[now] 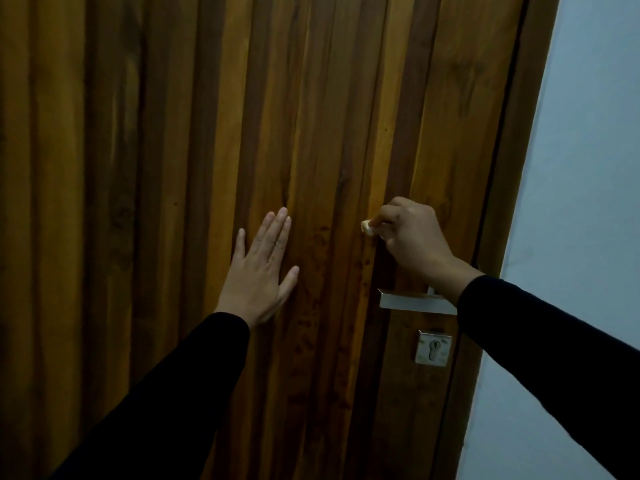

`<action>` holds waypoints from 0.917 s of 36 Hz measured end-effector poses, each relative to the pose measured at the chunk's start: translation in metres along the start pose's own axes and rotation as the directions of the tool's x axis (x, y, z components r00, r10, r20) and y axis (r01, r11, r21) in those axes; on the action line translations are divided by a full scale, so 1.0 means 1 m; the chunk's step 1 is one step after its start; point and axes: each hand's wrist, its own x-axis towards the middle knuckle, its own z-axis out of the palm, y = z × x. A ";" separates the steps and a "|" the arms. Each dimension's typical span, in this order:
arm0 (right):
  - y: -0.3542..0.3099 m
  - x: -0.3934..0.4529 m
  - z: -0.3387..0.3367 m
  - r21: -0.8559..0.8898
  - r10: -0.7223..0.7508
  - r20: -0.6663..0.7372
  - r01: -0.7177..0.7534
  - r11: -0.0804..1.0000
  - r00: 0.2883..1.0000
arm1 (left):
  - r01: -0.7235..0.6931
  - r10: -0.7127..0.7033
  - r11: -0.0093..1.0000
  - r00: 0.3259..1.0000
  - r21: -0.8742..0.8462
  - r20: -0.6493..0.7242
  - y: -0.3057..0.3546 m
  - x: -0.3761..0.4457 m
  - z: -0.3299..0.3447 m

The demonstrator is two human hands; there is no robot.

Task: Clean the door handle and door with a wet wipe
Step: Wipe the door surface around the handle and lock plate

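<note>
Grooved wooden door, left hand spread flat on it, right hand pinching small wadded wipe, squared metal handle below

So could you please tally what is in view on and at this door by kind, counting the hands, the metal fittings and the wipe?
Hands: 2, left hand flat on the door, right hand gripping the wipe
Metal fittings: 2, door handle and keyhole plate
Wipes: 1, balled wet wipe
Doors: 1
Total: 6
</note>
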 end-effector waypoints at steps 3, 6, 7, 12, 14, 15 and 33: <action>0.003 -0.004 0.004 -0.025 -0.069 -0.006 0.069 0.997 0.998 | 0.008 -0.008 1.000 1.000 -0.015 -0.021 0.001 0.001 0.003; 0.007 -0.010 0.009 -0.057 -0.190 0.057 0.193 0.979 0.980 | 0.007 -0.008 1.000 0.999 -0.021 -0.052 0.002 0.002 0.007; 0.009 -0.013 0.011 -0.058 -0.233 0.092 0.238 0.969 0.968 | 0.006 -0.008 1.000 0.998 -0.025 -0.063 0.002 0.002 0.009; 0.011 -0.018 0.012 -0.018 -0.335 0.260 0.351 0.936 0.906 | 0.004 -0.007 0.999 0.996 -0.035 -0.092 0.002 0.001 0.013; 0.011 -0.016 0.008 -0.011 -0.355 0.348 0.382 0.924 0.868 | 0.004 -0.005 1.000 0.996 -0.020 -0.091 0.002 0.001 0.013; 0.011 -0.015 0.006 -0.011 -0.362 0.397 0.398 0.917 0.844 | 0.004 -0.005 1.000 0.996 -0.010 -0.087 0.003 0.001 0.012; 0.005 0.009 -0.003 -0.078 -0.276 0.140 0.289 0.954 0.951 | 0.012 -0.011 1.000 0.998 0.023 -0.067 0.001 0.000 0.010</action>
